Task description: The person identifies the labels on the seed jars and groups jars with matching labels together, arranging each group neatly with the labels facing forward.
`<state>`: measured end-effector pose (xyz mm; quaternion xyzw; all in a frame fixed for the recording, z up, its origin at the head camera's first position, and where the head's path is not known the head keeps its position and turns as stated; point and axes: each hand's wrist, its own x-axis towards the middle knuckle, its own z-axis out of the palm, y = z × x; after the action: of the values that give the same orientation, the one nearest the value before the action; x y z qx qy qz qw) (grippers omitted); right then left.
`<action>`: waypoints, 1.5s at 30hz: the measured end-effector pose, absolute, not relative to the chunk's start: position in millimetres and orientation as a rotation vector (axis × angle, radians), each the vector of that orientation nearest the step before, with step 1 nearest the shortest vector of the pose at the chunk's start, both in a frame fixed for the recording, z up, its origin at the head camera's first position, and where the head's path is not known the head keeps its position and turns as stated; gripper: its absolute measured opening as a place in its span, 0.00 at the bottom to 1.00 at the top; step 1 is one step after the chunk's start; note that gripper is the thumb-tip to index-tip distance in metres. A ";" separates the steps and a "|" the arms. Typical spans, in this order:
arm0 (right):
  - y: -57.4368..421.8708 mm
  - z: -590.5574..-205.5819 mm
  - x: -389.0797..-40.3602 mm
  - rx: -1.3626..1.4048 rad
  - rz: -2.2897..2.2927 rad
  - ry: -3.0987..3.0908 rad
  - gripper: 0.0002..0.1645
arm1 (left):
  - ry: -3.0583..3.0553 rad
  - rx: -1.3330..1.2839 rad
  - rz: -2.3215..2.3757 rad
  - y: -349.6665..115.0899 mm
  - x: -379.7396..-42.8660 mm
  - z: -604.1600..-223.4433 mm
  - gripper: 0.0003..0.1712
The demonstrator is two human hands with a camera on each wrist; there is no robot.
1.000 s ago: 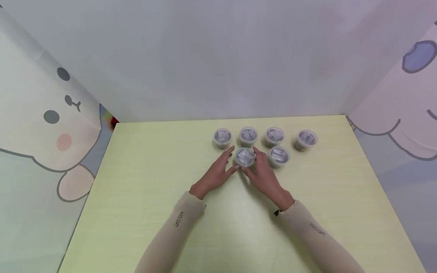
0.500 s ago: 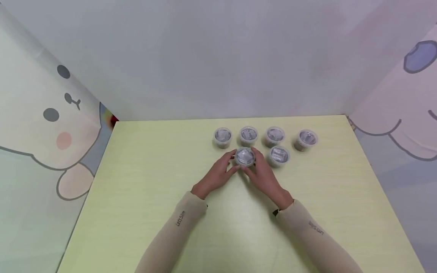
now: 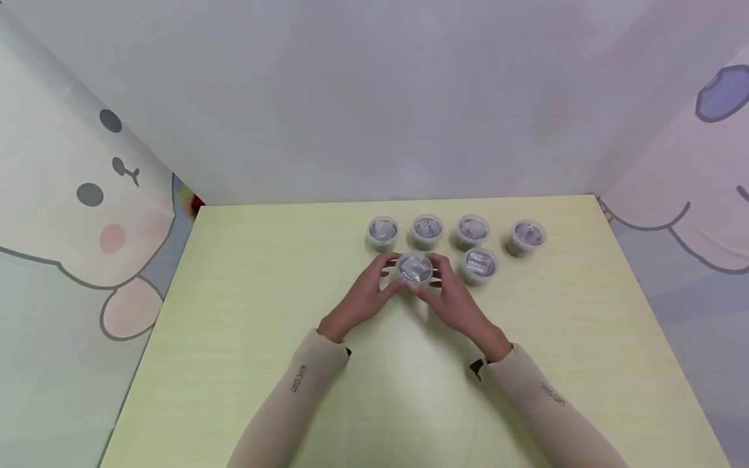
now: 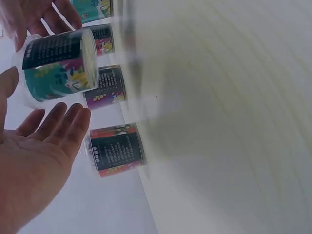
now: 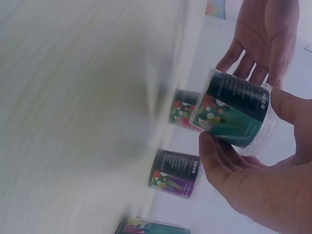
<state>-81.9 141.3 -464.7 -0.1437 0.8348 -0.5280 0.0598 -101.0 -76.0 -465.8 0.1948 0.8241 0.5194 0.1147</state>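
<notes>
A small clear plastic jar point(image 3: 415, 269) with a silvery wrapper visible through its top is held between my two hands, raised off the table. Its dark and teal printed label point(image 4: 56, 66) shows in the left wrist view. My left hand point(image 3: 364, 294) grips it from the left, thumb at the near side and fingers round the far side. From the right, my right hand point(image 3: 455, 299) holds the same jar, its fingertips along the side point(image 5: 229, 117) in the right wrist view. Another jar point(image 3: 479, 266) stands just right of my right fingers.
Behind the hands, a row of similar jars stands on the pale yellow table point(image 3: 263, 273): a left one point(image 3: 383, 233), two middle ones and a right one point(image 3: 526, 238) set apart. A plain pale backdrop point(image 3: 374, 104) rises at the table's far edge, with cartoon-printed cloth on both sides.
The jar between my hands has risen from the table and shifted slightly left. My fingers have closed in around it. The other jars stand where they were.
</notes>
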 end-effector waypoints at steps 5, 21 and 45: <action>140.6 -460.8 -79.4 -0.494 -1.665 2.378 0.38 | 2.339 0.592 1.583 -83.4 -98.4 -465.6 0.38; 127.7 -449.5 -72.6 -0.433 -1.820 2.236 0.37 | 2.180 0.398 1.814 -87.4 -87.3 -459.6 0.35; 117.2 -452.1 -70.7 -0.184 -2.033 2.086 0.27 | 2.100 0.365 1.878 -90.3 -83.4 -449.6 0.29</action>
<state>-70.7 117.2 -452.1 -0.0628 0.7103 -0.6923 0.1111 -83.4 -90.3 -449.6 0.1269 0.7310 0.6536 0.1497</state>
